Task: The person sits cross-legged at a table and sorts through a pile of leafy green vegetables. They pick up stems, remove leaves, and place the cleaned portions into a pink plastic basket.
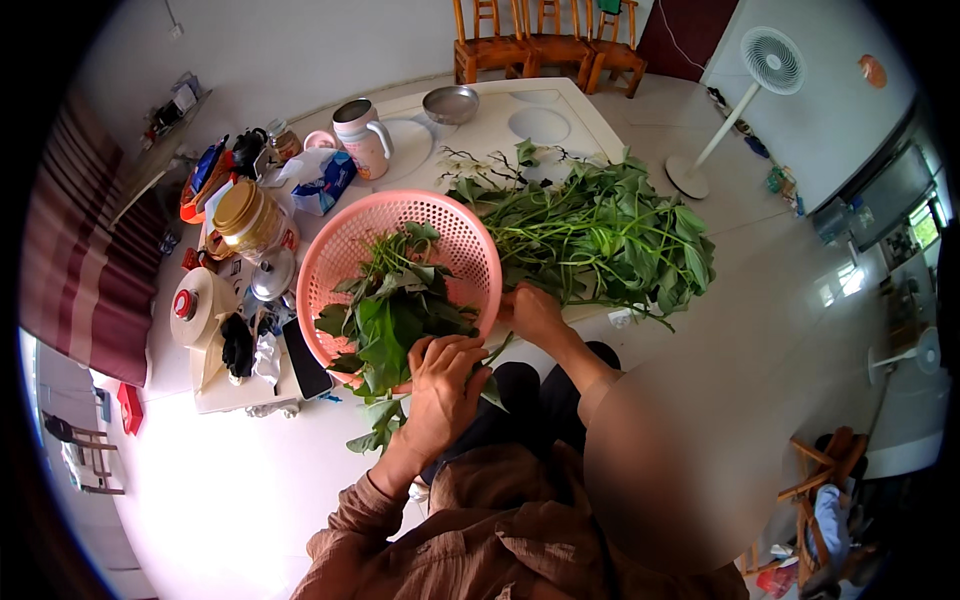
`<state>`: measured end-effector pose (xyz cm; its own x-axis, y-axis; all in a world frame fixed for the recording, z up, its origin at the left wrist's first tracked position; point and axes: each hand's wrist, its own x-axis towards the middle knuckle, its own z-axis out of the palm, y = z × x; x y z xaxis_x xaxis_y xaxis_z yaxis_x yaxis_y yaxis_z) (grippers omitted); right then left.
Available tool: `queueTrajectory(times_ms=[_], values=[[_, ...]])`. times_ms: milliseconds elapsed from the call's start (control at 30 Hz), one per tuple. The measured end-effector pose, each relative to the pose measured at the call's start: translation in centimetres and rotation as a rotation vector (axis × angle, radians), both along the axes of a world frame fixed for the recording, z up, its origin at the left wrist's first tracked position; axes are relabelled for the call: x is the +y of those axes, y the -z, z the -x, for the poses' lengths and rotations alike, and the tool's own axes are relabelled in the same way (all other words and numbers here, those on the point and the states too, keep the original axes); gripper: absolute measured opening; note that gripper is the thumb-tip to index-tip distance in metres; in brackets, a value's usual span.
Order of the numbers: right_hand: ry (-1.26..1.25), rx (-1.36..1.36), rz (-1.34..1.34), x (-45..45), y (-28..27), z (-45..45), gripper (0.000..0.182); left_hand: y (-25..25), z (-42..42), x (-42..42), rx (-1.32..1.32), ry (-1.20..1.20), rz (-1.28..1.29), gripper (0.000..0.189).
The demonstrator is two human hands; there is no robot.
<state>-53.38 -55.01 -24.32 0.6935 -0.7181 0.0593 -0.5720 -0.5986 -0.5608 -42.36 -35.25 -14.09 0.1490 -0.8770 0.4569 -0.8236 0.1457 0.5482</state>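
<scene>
A pink perforated plastic basket point(401, 201) stands at the near edge of the table, tilted towards me, with leafy green stems point(382, 319) inside. My left hand point(444, 375) curls over the basket's near rim, fingers closed on some of the greens. Several leaves hang below that hand, outside the rim. Close against the basket's right side is my right hand point(536, 319), with its fingers bent. Its fingertips are partly hidden, so what they grip is unclear. A green stem runs between the two hands. Right of the basket lies a large heap of leafy vines point(600, 232), overhanging the table edge.
On the table point(480, 112) are a metal bowl point(451, 105), a pink mug point(361, 139), a tissue pack point(324, 180), a gold-lidded jar point(255, 221), a paper roll point(199, 307) and a phone point(306, 360). A standing fan point(724, 127) and wooden chairs point(551, 49) stand beyond.
</scene>
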Motion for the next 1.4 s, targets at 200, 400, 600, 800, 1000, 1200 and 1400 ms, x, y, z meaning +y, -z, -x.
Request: queueTrajectory(times_ms=[200,400,600,800,1000,1200,1400], values=[[0.104,-0.495,-0.423,-2.8,-2.5,3.1,0.016,0.8,-0.9,0.9,-0.061,-0.038,-0.085,0.028],[-0.109,-1.041,-0.638,-0.6,-11.7,5.9,0.013,-1.1,-0.1,0.7,-0.009,-0.059,-0.01,0.034],[-0.322,-1.313,-0.619,2.4,-13.7,4.5,0.014,-5.6,1.6,-1.9,0.318,0.019,-0.018,0.037],[-0.293,-1.201,-0.454,4.4,-14.2,4.4,0.01,-4.8,2.1,-5.5,0.841,0.163,-0.103,0.03],[-0.225,-1.315,-0.439,5.2,-14.6,6.0,0.013,-5.6,2.6,-5.8,1.182,0.285,-0.014,0.019],[-0.04,-1.406,-0.539,6.1,-14.2,6.1,0.009,-4.4,3.5,-5.4,1.079,0.186,-0.02,0.012],[0.01,-1.628,-0.526,2.4,-17.7,8.2,0.009,-4.9,3.9,-4.3,0.7,0.116,-0.234,0.015]])
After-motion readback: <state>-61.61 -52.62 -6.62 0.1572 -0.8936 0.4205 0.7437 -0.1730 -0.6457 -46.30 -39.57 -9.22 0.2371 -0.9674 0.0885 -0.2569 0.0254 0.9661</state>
